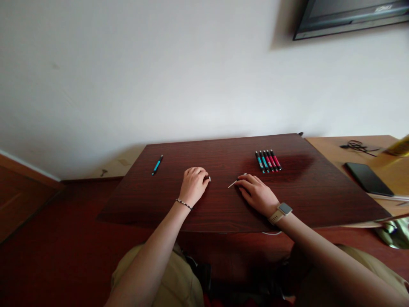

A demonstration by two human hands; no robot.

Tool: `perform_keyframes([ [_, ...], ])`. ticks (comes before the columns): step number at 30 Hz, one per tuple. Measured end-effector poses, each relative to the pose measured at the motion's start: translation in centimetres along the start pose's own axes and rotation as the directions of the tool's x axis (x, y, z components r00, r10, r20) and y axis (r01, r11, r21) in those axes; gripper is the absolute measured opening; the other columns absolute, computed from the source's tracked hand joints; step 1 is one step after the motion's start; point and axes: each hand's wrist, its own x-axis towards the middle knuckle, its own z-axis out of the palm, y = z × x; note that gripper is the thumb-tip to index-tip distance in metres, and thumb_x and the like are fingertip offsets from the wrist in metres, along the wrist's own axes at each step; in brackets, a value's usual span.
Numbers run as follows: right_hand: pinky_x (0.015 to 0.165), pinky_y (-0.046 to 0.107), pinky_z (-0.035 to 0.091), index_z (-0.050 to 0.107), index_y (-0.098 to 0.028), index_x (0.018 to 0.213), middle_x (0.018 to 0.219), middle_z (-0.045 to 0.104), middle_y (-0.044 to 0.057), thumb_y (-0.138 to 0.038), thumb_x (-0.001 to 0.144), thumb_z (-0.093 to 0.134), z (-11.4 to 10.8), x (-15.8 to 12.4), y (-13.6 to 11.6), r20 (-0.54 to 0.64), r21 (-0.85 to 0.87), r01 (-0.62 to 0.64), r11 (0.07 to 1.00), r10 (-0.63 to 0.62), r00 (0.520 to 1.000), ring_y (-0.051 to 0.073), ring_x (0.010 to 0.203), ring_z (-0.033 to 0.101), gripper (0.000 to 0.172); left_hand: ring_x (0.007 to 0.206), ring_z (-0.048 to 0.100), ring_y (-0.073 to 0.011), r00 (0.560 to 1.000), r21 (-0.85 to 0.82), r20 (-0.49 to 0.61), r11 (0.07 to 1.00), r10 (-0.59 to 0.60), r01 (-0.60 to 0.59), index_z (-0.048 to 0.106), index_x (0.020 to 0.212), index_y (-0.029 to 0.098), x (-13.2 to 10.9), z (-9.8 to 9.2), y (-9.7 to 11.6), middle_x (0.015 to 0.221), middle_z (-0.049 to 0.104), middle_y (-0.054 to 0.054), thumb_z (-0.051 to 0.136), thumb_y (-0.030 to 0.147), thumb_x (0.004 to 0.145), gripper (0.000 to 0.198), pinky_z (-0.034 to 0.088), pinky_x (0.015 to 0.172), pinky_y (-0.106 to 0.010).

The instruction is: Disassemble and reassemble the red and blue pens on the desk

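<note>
My left hand rests on the dark wooden table with its fingers curled down. A small piece with a white end shows at its thumb and forefinger; the rest of that piece is hidden. To the right, my right hand lies low over the table, its fingers closed on a thin white stick. The stick slants, and another light bit of it shows past the fingertips. Beyond this hand lies a row of several blue and pink pens. A single blue pen lies apart, left of my left hand.
A lighter wooden desk adjoins on the right, bearing a black phone, a coiled black cable and a yellow object. A white wall stands behind the table, with a screen mounted at upper right.
</note>
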Motion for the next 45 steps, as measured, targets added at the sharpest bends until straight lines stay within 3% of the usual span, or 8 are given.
perform_keyframes([
  [5,0.102,0.050,0.059,0.072,-0.028,0.123,0.130,0.067,0.010,-0.021,0.105,0.052,0.1,-0.1,0.1,-0.005,0.004,0.005,1.000,-0.005,1.000,0.029,0.117,0.064,0.028,0.129,0.057,-0.0306,1.000,-0.034,0.028,0.999,-0.003,0.004,0.064,0.129,0.022,-0.1,-1.5,-1.9,0.133,0.067,-0.009,0.077,0.026,0.091,0.040,0.043,0.111,-0.049],
  [11,0.103,0.050,0.058,0.072,-0.027,0.124,0.131,0.066,0.010,-0.022,0.105,0.053,0.2,-0.1,0.1,0.003,-0.004,0.003,1.000,-0.003,1.000,0.030,0.117,0.064,0.027,0.152,0.040,-0.0330,0.957,-0.158,0.268,0.985,0.113,-0.073,0.046,0.153,0.026,-1.0,-2.1,-4.2,0.160,0.050,-0.010,0.079,0.034,0.087,0.075,0.033,0.125,-0.053],
  [18,0.104,0.050,0.058,0.071,-0.028,0.124,0.131,0.066,0.009,-0.021,0.105,0.052,0.2,0.0,0.2,0.000,-0.010,0.006,1.000,-0.006,1.000,0.030,0.118,0.063,0.028,0.155,0.039,-0.0326,0.939,-0.215,0.319,0.975,0.130,-0.062,0.042,0.158,0.027,-1.4,-2.1,-4.7,0.163,0.048,-0.010,0.076,0.030,0.087,0.079,0.030,0.128,-0.054],
  [24,0.104,0.051,0.058,0.072,-0.028,0.123,0.131,0.066,0.009,-0.022,0.105,0.052,0.4,-0.1,0.4,-0.006,-0.005,0.005,1.000,-0.005,1.000,0.030,0.118,0.063,0.027,0.143,0.053,-0.0319,0.958,-0.213,0.251,0.974,0.137,-0.083,0.052,0.149,0.026,-0.9,-1.7,-4.6,0.152,0.059,-0.011,0.080,0.037,0.088,0.068,0.038,0.122,-0.053],
  [34,0.105,0.048,0.058,0.065,-0.028,0.136,0.134,0.065,0.010,-0.022,0.105,0.053,-0.3,0.1,-0.5,-0.024,0.063,-0.030,0.998,0.031,0.999,0.029,0.122,0.065,0.034,0.134,0.060,-0.0292,0.971,-0.268,-0.087,0.934,0.223,-0.238,0.053,0.143,0.025,-0.4,-3.7,-1.5,0.142,0.065,-0.010,0.089,0.046,0.081,0.075,0.043,0.120,-0.050],
  [37,0.101,0.043,0.060,0.045,-0.030,0.158,0.138,0.064,0.010,-0.023,0.105,0.051,-1.0,0.1,-1.3,-0.016,0.161,0.000,0.987,0.002,1.000,0.026,0.118,0.068,0.053,0.136,0.059,-0.0305,0.948,-0.290,-0.078,0.903,0.308,-0.317,0.051,0.145,0.025,-0.6,-3.7,0.3,0.143,0.065,-0.011,0.085,0.056,0.082,0.078,0.039,0.124,-0.052],
  [40,0.099,0.041,0.061,0.028,-0.032,0.167,0.140,0.065,0.010,-0.023,0.106,0.048,-1.5,0.1,-2.0,0.078,0.238,0.127,0.963,-0.149,0.986,0.025,0.116,0.071,0.064,0.138,0.059,-0.0311,0.934,-0.306,-0.032,0.886,0.355,-0.347,0.048,0.148,0.025,-0.8,-3.0,2.2,0.144,0.065,-0.012,0.081,0.062,0.084,0.081,0.037,0.125,-0.053],
  [45,0.099,0.041,0.060,0.042,-0.029,0.160,0.130,0.072,0.011,-0.023,0.106,0.047,-1.5,0.2,-2.4,0.171,0.243,0.256,0.936,-0.301,0.938,0.026,0.114,0.072,0.055,0.144,0.053,-0.0304,0.915,-0.336,0.053,0.870,0.399,-0.360,0.040,0.156,0.028,-1.0,-2.3,4.4,0.151,0.060,-0.012,0.078,0.060,0.088,0.084,0.034,0.127,-0.052],
])
